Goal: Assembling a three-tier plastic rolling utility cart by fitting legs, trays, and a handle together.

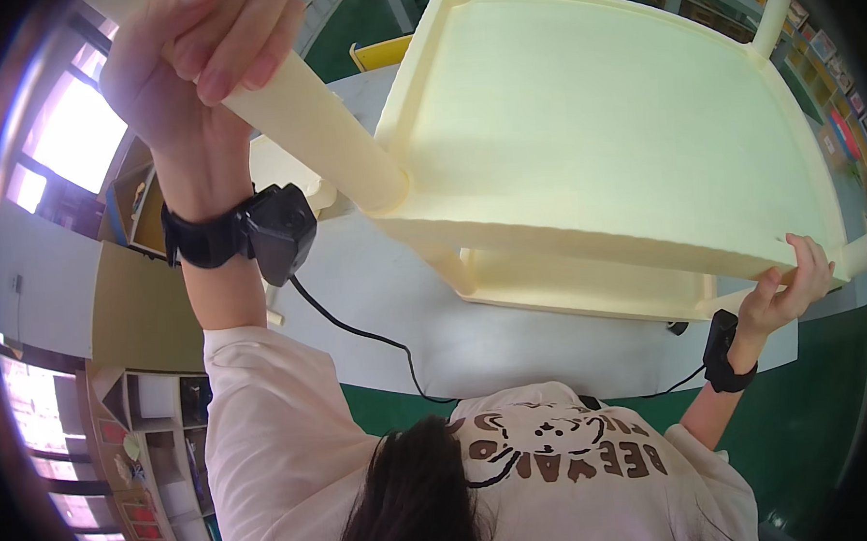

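cream rack: a big cream rack (591,119) with flat trays and round posts is in front of the person, over the pale table (377,312). it looks tipped in this view. i can't tell if it touches the table.
left hand: the left hand (192,63) is up high at the left. its fingers are wrapped around a thick round post (326,130), so it is gripping the rack there.
right hand: the right hand (792,289) is low at the right, at the near right corner of the top tray. the fingers go over the rim and the thumb is at the side, so it is gripping the edge.
lower tray: a lower tray (570,289) shows under the top one. a small black thing (678,327) is just below it.
wrists: each wrist has a black band with a black box, the left box (279,234) and the right box (720,345). a black cord (359,334) hangs from the left box.
shirt: the person wears a pale shirt (276,422) with a cartoon face on it.
room: green floor (808,419), a yellow chair (385,53), and a shelf with boxes (161,447) at the left.
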Action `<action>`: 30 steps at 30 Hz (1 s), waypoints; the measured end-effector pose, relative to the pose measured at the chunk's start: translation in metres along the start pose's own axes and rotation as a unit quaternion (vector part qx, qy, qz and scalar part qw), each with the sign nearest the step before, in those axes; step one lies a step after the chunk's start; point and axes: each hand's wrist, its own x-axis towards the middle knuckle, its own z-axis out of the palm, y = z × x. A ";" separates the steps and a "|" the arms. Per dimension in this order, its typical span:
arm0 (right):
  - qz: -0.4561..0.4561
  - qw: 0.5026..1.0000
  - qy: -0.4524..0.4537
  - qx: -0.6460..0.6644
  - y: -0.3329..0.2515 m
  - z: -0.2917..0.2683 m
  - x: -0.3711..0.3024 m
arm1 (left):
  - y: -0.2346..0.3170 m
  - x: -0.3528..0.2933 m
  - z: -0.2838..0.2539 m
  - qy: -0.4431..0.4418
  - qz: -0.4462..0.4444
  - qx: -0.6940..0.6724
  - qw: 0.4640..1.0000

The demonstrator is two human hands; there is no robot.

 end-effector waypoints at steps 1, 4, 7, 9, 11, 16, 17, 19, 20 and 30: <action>0.001 1.000 -0.001 0.001 -0.001 0.000 0.000 | 0.001 0.001 0.003 -0.010 -0.006 0.019 1.000; 0.013 1.000 0.010 0.024 -0.005 0.000 0.004 | 0.007 0.003 -0.003 -0.081 -0.080 0.024 0.993; 0.003 0.999 -0.007 0.039 -0.008 -0.007 0.014 | 0.006 0.006 0.001 -0.055 -0.077 0.081 0.992; -0.006 0.999 -0.008 0.044 -0.009 -0.010 0.017 | -0.002 0.009 0.011 0.005 -0.059 0.059 0.997; -0.008 0.999 -0.009 0.038 -0.009 -0.008 0.017 | -0.004 0.005 0.016 0.069 -0.042 0.040 0.996; -0.004 0.998 0.003 0.061 -0.007 -0.006 0.015 | -0.002 -0.007 0.030 0.198 -0.016 0.145 0.969; -0.003 0.999 0.007 0.052 -0.007 -0.006 0.014 | -0.002 -0.007 0.031 0.202 -0.018 0.147 0.968; -0.001 0.999 0.010 0.047 -0.004 -0.005 0.012 | -0.003 -0.008 0.031 0.203 -0.017 0.182 0.962; 0.007 0.998 0.003 0.063 -0.003 -0.004 0.011 | -0.002 -0.008 0.032 0.206 -0.020 0.185 0.961; 0.012 0.995 0.019 0.096 -0.008 -0.007 0.017 | -0.007 -0.020 0.019 0.429 -0.025 0.151 0.890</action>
